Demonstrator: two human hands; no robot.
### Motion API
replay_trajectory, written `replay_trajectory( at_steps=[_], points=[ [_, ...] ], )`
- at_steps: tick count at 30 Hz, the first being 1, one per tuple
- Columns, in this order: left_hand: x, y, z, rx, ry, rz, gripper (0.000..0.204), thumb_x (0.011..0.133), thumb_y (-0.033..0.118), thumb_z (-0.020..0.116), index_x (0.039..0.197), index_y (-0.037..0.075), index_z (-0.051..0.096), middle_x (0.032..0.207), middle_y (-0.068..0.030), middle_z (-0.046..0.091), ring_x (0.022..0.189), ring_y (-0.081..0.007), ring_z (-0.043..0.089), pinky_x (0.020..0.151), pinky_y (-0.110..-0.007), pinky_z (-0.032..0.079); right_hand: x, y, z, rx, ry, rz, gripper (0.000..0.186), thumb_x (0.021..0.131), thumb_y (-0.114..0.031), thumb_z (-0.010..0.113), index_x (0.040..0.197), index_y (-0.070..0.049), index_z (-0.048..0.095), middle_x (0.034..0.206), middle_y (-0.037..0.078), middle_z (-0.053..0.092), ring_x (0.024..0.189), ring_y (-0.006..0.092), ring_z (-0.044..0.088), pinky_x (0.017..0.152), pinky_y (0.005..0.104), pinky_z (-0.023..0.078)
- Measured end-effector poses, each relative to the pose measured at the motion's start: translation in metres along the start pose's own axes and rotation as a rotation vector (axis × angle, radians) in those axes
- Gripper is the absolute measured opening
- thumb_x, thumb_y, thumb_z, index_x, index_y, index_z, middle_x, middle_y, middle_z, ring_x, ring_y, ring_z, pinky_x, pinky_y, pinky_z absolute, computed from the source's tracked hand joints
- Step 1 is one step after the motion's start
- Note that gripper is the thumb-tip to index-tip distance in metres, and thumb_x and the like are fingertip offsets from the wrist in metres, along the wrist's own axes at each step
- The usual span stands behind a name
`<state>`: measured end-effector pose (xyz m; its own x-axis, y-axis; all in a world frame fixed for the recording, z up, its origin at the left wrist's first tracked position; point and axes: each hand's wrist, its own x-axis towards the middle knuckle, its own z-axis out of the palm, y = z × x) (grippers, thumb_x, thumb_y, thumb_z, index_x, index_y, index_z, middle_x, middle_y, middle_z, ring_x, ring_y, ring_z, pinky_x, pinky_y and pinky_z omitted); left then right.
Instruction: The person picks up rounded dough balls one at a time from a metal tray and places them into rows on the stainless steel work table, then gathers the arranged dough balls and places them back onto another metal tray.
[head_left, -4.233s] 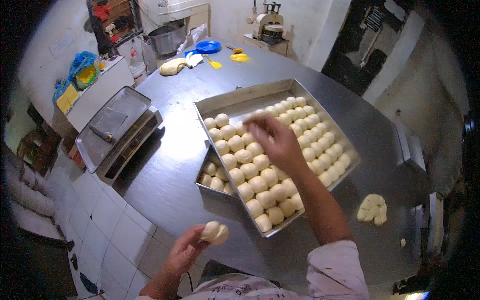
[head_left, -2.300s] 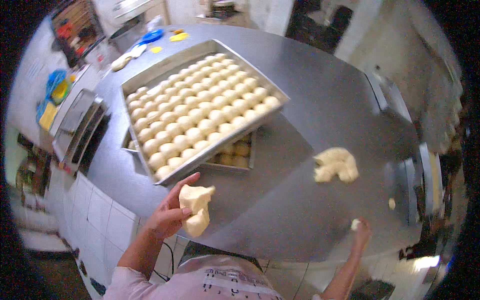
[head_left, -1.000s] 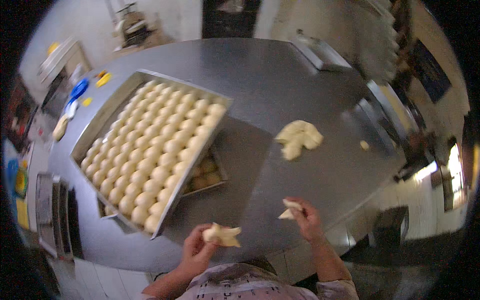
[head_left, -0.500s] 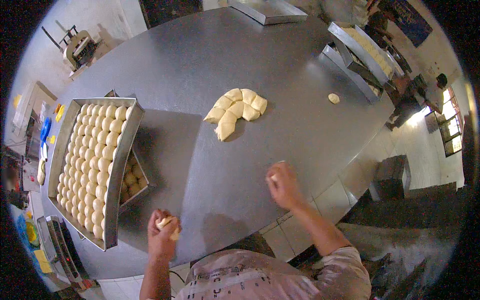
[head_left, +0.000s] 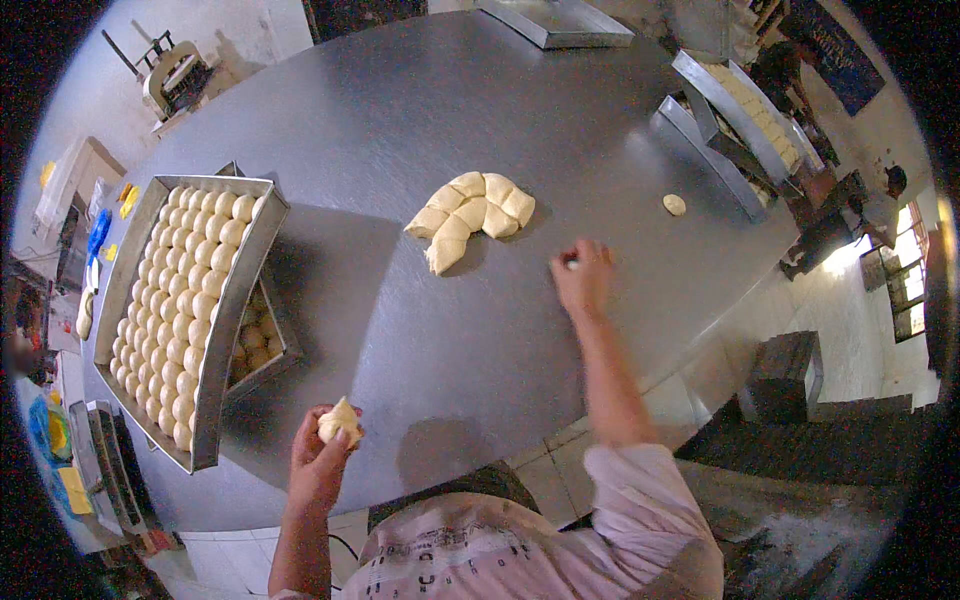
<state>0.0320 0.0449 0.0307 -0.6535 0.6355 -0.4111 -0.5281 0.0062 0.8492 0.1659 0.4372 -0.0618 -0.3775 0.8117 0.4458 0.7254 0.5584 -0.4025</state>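
My left hand [head_left: 322, 445] is closed around a pale piece of dough [head_left: 340, 422], whose peaked top sticks up between thumb and fingers near the table's front edge. Farther out on the right, my right hand [head_left: 585, 278] is over the metal table [head_left: 480, 350] with its fingers curled in. A small pale spot shows at its fingertips, too small to name. To the left of that hand lies a curved cluster of cut dough pieces [head_left: 470, 210], several lumps pressed together. One small dough ball [head_left: 674, 205] sits alone to its right.
At left, a metal tray [head_left: 225, 350] full of round dough balls rests crosswise on another filled tray [head_left: 285, 365]. More stacked trays [head_left: 700, 165] stand at the far right, and another tray [head_left: 580, 40] at the far edge. A person [head_left: 880, 215] is in the right background.
My right hand has moved away from me, farther over the table. My left hand has turned, so the dough in it now shows more fully. The view has shifted slightly.
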Motion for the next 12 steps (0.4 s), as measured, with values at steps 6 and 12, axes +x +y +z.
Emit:
replay_trajectory(
  at_steps=[6, 12],
  points=[
    [-0.012, -0.004, -0.029, 0.008, 0.048, 0.131, 0.027, 0.076, -0.006, 0.058, 0.085, 0.012, 0.041, 0.088, -0.0028, 0.048, 0.078, -0.0161, 0.052, 0.066, -0.028, 0.043, -0.061, -0.020, -0.023, 0.468, -0.200, -0.176, 0.016, 0.069, -0.015, 0.067, 0.076, -0.005, 0.056, 0.076, 0.013, 0.055, 0.080, 0.0315, 0.051, 0.074, 0.0435, 0.040],
    [-0.010, 0.004, -0.009, 0.251, 0.135, 0.037, 0.034, 0.071, -0.007, 0.066, 0.073, 0.012, 0.038, 0.074, 0.0002, 0.046, 0.065, -0.0094, 0.045, 0.054, -0.026, 0.039, 0.014, -0.005, 0.015, -0.032, -0.095, 0.032, 0.020, 0.070, -0.014, 0.067, 0.085, -0.006, 0.057, 0.090, 0.017, 0.055, 0.093, 0.0349, 0.050, 0.078, 0.0454, 0.043]
  ],
)
